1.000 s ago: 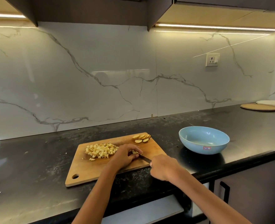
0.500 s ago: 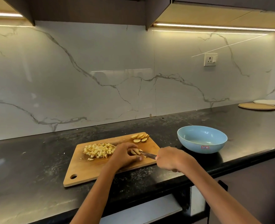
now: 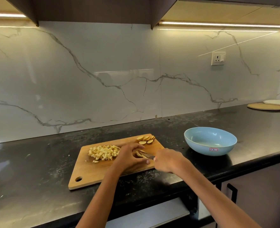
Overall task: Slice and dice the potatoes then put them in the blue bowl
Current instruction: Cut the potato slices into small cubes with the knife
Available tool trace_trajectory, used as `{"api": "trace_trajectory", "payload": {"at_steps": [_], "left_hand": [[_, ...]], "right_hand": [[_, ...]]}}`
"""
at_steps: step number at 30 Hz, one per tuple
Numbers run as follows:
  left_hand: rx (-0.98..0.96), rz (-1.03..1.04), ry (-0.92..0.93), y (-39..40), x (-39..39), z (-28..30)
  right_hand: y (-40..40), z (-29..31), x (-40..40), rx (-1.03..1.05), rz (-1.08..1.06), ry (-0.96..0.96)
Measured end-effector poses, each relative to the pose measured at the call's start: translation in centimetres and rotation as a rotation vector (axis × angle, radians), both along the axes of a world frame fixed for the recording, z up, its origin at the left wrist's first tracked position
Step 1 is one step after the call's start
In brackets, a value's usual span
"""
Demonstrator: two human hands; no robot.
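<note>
everything sat around the wooden cutting board [image 3: 90,171] on the dark tabletop [image 3: 29,162]. on the board's left half lay a heap of diced potato [image 3: 103,152]. toward its middle the left hand [image 3: 129,157] curled its fingers over a few potato slices [image 3: 140,153], pinning them flat. just right of them the right hand [image 3: 167,160] was closed round the handle of a knife [image 3: 148,155], its blade lying among those slices. at the board's far right corner waited a short row of uncut slices [image 3: 145,139]. right of the board, apart from it, stood the blue bowl [image 3: 210,141], holding no potato. dicing well likely called for fingertips tucked back from the blade, the stack kept from sliding, and even crosswise cuts matching the heap.
</note>
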State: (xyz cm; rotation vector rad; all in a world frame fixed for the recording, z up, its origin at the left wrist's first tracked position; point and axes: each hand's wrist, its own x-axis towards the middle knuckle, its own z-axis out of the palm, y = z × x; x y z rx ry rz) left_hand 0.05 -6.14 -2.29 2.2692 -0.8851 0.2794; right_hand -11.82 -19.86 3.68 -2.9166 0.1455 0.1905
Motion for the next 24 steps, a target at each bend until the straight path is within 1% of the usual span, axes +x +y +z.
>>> {"api": "trace_trajectory", "payload": {"at_steps": [3,14,20,24], "left_hand": [[0.028,-0.013,0.044,-0.3,-0.2,-0.2],[0.091,0.054,0.022,-0.5,0.1,-0.1],[0.197,-0.033,0.182,-0.5,0.6,0.4],[0.241,-0.059,0.152,-0.6,0.8,0.5]], "right_hand": [[-0.6,0.4,0.0,-0.002,-0.009,-0.015],[-1.2,0.5,0.6,0.026,-0.026,-0.021],[-2.7,0.5,0.6,0.015,-0.074,-0.054],[-3.5,0.4,0.5,0.006,-0.088,-0.041]]}}
